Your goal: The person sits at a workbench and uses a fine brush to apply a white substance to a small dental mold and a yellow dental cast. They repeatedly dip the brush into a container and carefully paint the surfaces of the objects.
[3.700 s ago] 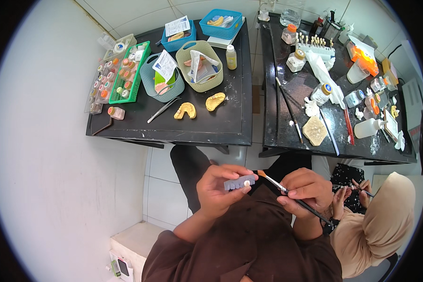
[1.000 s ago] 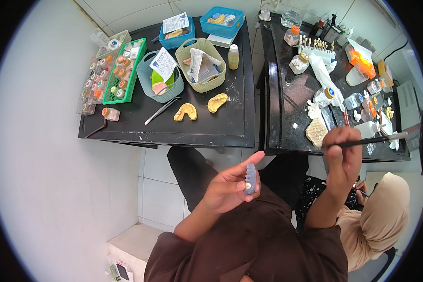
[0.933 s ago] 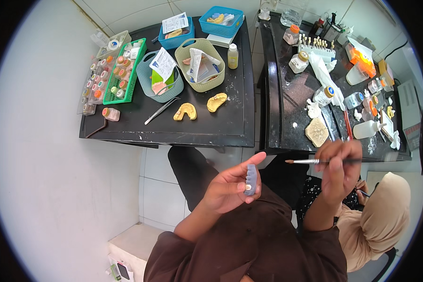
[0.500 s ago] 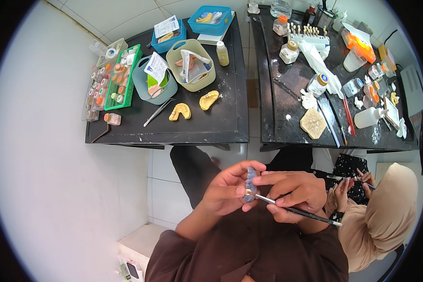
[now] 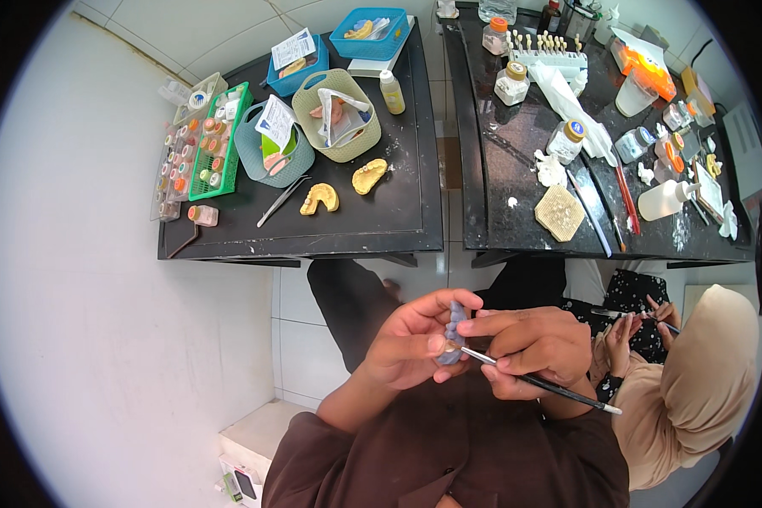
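Low in the middle, my left hand is closed on a blue-grey dental mould with a row of tooth shapes, held upright between thumb and fingers. A black-handled brush sits in the pinch of my right hand. Its metal collar and bristle tip reach to the lower part of the mould, close to my left thumb, where a small pale patch shows. A fingertip of my right hand also rests against the mould. My fingers hide part of the mould's edges.
On the left bench are yellow dental casts, tweezers, baskets and a green tray of small jars. The right bench holds jars, brushes and a honeycomb block. A co-worker sits close on my right.
The mould has turned slightly in my left hand, and the brush tip stays against it. Both benches appear shifted a little as the view moves.
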